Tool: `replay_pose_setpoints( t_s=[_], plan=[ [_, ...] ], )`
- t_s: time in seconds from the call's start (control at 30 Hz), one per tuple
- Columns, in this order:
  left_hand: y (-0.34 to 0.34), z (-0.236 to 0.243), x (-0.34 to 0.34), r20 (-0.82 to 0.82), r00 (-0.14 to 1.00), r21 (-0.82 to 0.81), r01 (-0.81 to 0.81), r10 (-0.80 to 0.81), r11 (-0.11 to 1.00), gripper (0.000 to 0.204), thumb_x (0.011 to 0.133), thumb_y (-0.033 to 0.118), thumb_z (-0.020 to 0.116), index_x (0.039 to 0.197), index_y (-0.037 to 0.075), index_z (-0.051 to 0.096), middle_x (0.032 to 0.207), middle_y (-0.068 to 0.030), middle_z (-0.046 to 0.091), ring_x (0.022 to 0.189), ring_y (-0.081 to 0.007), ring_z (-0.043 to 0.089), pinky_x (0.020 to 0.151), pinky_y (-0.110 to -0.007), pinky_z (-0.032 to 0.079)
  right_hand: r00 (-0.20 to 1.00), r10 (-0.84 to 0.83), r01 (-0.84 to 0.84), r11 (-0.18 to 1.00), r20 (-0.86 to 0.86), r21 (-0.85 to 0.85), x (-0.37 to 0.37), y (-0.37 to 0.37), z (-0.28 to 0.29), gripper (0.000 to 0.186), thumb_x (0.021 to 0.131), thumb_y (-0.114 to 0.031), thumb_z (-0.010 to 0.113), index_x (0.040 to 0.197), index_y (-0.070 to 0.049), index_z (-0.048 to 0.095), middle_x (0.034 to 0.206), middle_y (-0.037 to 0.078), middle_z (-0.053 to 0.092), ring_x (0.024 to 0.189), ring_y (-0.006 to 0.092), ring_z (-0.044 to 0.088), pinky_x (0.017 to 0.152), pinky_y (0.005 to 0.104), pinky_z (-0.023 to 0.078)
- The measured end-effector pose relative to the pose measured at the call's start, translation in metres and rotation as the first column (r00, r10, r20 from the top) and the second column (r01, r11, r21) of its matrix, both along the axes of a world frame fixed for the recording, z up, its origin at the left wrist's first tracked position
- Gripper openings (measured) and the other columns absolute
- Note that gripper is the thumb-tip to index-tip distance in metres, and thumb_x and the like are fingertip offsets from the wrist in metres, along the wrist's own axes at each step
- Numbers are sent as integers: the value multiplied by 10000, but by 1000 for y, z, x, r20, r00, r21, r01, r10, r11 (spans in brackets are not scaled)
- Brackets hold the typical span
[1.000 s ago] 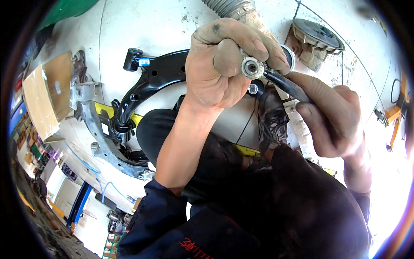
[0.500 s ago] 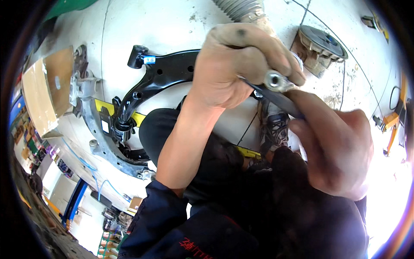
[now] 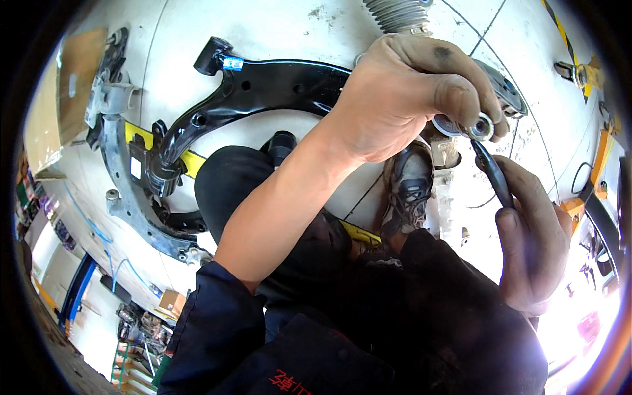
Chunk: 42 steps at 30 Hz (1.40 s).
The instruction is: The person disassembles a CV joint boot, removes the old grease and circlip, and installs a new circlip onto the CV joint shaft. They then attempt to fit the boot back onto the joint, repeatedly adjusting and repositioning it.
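My left hand [image 3: 431,85] reaches up across the view, thumb and fingers closed on a small round metal piece [image 3: 484,126] with a hole through it, like a nut or bushing. Only its end shows; the fingers cover the rest. Just below it, my right hand [image 3: 536,230] grips a slim black tool [image 3: 494,174]. The tool's narrow end points up at the metal piece and seems to meet its lower edge; I cannot tell whether they touch. Beneath my left arm, a black suspension control arm [image 3: 270,85] with a blue-and-white label lies on the floor.
A worn grey arm [image 3: 125,191] curves along the left, beside a cardboard box [image 3: 82,85]. A ribbed cylindrical part [image 3: 395,14] lies at the top, a dark round part [image 3: 503,89] behind my left fingers. My shoe [image 3: 409,184] stands below my left hand. Yellow-orange equipment [image 3: 596,164] stands right.
Both hands have shifted right in the picture. My right hand has drawn lower and away from the left, so more of the black tool shows between them. The floor parts appear shifted left.
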<state>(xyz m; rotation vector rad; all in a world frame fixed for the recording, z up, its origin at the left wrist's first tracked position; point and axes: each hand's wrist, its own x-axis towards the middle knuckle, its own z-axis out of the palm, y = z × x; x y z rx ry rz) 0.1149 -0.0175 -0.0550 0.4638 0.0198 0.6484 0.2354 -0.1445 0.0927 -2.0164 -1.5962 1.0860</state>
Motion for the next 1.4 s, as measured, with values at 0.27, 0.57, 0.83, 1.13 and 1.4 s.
replay_pose_setpoints(
  t_s=[0.27, 0.57, 0.83, 1.13, 1.4],
  plan=[
    [5, -12, 1, 37, 999, 163, 31, -38, 986, 219, 894, 217, 666, 972, 13, 659, 881, -217, 697, 916, -337, 687, 853, -474, 554, 993, -105, 112, 984, -51, 140, -10, -4, -32, 298, 944, -142, 527, 1136, 76, 593, 935, 187, 690, 697, 206, 647, 663, 291, 493],
    [2, -8, -1, 81, 994, 64, 63, -69, 996, 155, 889, 171, 656, 940, 24, 668, 908, -183, 700, 927, -302, 689, 897, -444, 538, 986, 103, -160, 821, 133, 549, 22, -13, -90, 184, 933, -52, 498, 1036, 75, 581, 777, 134, 642, 572, 158, 573, 542, 273, 459],
    [12, 1, -11, -133, 985, 190, 134, -110, 973, 590, 827, 495, 681, 1096, -28, 648, 991, -128, 700, 976, -206, 680, 858, -312, 553, 883, -239, 212, 971, 405, 111, 93, -37, -143, 157, 939, -158, 598, 1044, -45, 627, 815, 158, 646, 676, 296, 654, 612, 379, 503],
    [3, -13, -16, -145, 970, 258, 227, -194, 939, 462, 861, 439, 668, 1014, 4, 655, 979, -115, 654, 936, -229, 633, 839, -364, 507, 860, -113, 180, 980, 498, -88, 93, -65, -133, 292, 900, -262, 646, 1165, -141, 633, 1061, 95, 650, 915, 358, 645, 767, 439, 532],
    [15, -50, -52, 76, 912, 6, 404, -403, 915, 516, 1007, 347, 415, 1444, 77, 376, 1494, -130, 393, 1383, -270, 367, 1147, -475, 281, 684, 536, -586, 808, 495, -64, 1, 72, -2, 145, 813, -246, 628, 874, -172, 736, 822, -16, 702, 774, 199, 677, 708, 498, 528]
  ],
)
